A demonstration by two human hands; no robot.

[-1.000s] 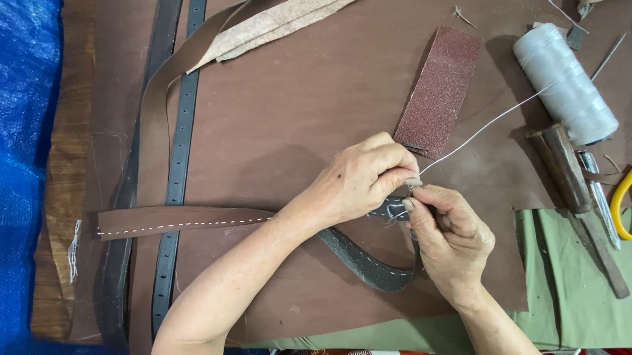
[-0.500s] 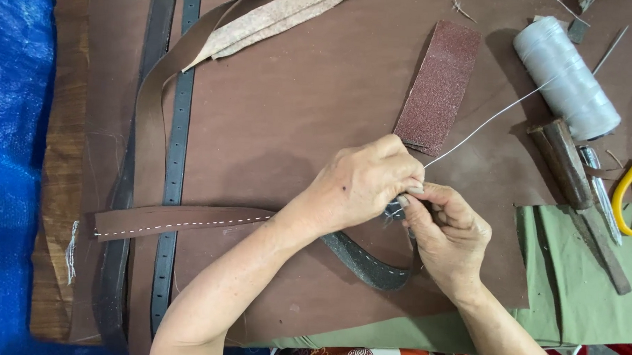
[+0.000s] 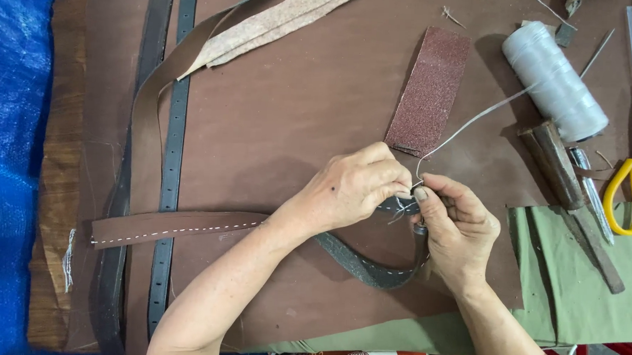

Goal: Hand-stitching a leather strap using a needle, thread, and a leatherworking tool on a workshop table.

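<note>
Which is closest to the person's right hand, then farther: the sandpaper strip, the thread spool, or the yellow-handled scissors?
From the right hand:
1. Sandpaper strip, just above it.
2. Yellow-handled scissors, at the right edge.
3. Thread spool, upper right; nearly as near as the scissors, hard to call.

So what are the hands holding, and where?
Both the left hand and right hand pinch the dark leather strap at its folded end, where the white thread runs in.

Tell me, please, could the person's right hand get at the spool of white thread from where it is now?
Probably yes. The spool of white thread lies in the open on the brown mat, up and to the right of the right hand, with nothing standing between them. But that hand is pinching the leather strap and would need to let go.
</note>
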